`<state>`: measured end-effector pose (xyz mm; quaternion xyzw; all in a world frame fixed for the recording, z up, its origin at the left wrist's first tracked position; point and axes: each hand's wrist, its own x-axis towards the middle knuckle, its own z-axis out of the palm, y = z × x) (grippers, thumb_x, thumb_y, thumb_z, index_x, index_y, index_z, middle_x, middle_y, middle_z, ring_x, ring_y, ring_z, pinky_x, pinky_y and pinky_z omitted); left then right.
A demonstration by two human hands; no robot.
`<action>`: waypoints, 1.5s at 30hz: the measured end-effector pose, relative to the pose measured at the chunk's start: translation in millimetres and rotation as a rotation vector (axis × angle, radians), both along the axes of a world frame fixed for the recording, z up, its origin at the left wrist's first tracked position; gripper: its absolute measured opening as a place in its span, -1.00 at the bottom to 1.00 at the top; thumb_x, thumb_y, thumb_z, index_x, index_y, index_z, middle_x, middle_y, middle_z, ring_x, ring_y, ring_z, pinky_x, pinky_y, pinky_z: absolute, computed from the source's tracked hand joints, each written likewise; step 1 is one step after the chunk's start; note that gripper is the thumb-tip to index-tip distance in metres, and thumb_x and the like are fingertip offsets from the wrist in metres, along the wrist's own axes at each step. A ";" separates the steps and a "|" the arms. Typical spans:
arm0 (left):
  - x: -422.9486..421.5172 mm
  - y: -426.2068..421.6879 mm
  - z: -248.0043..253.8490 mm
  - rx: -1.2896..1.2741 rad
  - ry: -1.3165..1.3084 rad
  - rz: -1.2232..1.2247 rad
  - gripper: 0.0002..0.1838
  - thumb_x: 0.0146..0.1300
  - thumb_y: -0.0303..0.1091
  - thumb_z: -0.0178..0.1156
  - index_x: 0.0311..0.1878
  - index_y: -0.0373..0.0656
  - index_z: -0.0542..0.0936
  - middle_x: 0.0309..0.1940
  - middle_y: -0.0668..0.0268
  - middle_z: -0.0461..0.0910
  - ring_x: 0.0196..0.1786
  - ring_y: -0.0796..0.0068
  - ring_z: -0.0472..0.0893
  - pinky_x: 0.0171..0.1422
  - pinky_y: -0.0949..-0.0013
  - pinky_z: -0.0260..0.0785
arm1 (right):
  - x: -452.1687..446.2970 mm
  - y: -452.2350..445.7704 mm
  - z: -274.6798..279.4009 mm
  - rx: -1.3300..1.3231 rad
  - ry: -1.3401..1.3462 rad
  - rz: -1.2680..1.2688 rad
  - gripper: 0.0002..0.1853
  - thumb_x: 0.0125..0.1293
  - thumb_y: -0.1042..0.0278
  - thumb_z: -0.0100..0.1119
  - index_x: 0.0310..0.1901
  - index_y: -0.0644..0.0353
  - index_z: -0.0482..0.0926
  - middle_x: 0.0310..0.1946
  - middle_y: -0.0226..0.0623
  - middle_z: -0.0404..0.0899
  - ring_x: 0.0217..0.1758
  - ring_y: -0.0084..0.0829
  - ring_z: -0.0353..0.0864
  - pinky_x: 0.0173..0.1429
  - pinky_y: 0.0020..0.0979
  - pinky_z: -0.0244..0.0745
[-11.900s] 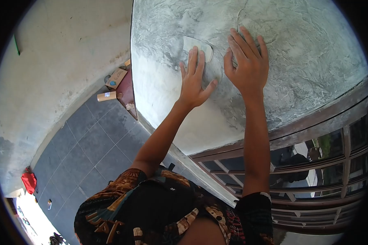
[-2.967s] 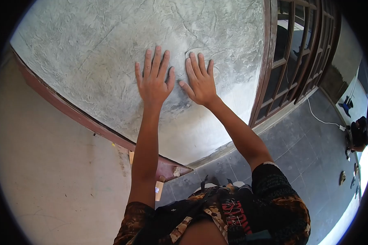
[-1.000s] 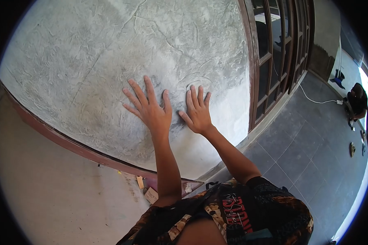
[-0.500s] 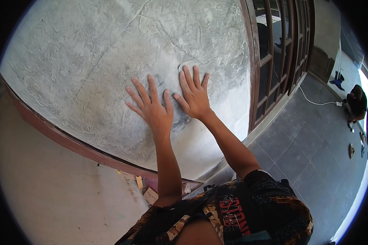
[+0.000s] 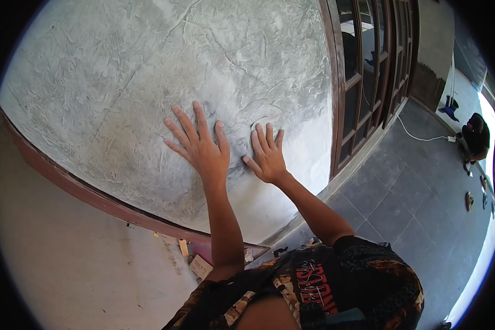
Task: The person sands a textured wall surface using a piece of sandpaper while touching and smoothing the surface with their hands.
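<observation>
Against the rough grey plastered wall (image 5: 121,82), my left hand (image 5: 206,154) lies with its fingers spread and nothing visible in it. My right hand (image 5: 268,159) is a little to the right, its fingers stretched flat near the border between the textured grey and the smoother white plaster. A thin pale edge (image 5: 263,120) shows around its fingertips, like a flat piece pressed between fingers and wall; most of it is hidden under the hand. Both thumbs point inward, and the hands do not touch.
A brown-framed window (image 5: 363,88) borders the wall on the right. Brown trim (image 5: 93,195) runs along the lower left. A cardboard box (image 5: 201,266) is near my left elbow. A white cable (image 5: 418,136) crosses the dark tiled floor (image 5: 399,203). A person (image 5: 474,136) crouches at far right.
Over the last half second my right hand has slid down the wall; my left hand has barely moved. In the oldest frame a pale flat piece was under my left hand; both hands have changed place.
</observation>
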<state>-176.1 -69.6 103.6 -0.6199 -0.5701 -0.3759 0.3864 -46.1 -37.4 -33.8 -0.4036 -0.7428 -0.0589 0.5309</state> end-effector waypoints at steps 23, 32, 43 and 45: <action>2.1 -3.1 -2.5 -0.019 0.002 0.012 -0.33 0.48 -0.01 0.01 0.59 0.05 0.23 0.65 0.00 -0.12 0.66 -0.25 -0.22 0.53 -0.51 -0.48 | 8.4 23.8 42.9 0.144 -0.021 0.048 -0.04 0.40 -0.23 0.01 0.43 0.61 0.12 0.52 0.44 -0.06 0.60 0.39 -0.09 0.58 0.20 -0.09; 0.4 -2.5 -2.8 -0.038 0.011 0.021 -0.29 0.48 0.05 -0.01 0.62 0.07 0.17 0.66 0.02 -0.18 0.67 -0.23 -0.29 0.53 -0.52 -0.50 | 15.6 19.5 2.1 0.062 -0.167 0.118 -0.03 0.41 -0.26 -0.01 0.41 0.64 0.13 0.51 0.48 -0.04 0.60 0.42 -0.11 0.58 0.25 -0.15; -1.2 -1.8 -2.6 -0.014 0.004 0.001 -0.26 0.43 0.08 0.06 0.61 0.08 0.19 0.66 0.03 -0.15 0.66 -0.23 -0.24 0.53 -0.51 -0.48 | 12.4 22.1 21.2 0.121 -0.114 0.043 -0.10 0.43 -0.20 -0.01 0.44 0.55 0.16 0.54 0.35 -0.02 0.63 0.29 -0.10 0.61 0.17 -0.15; 1.8 -1.7 -4.5 -0.017 0.002 0.012 -0.25 0.43 0.08 0.07 0.61 0.08 0.18 0.66 0.03 -0.15 0.67 -0.23 -0.24 0.53 -0.51 -0.48 | 14.2 22.5 66.4 0.171 -0.057 0.042 -0.10 0.43 -0.21 -0.01 0.44 0.55 0.16 0.53 0.35 -0.01 0.63 0.29 -0.11 0.61 0.17 -0.16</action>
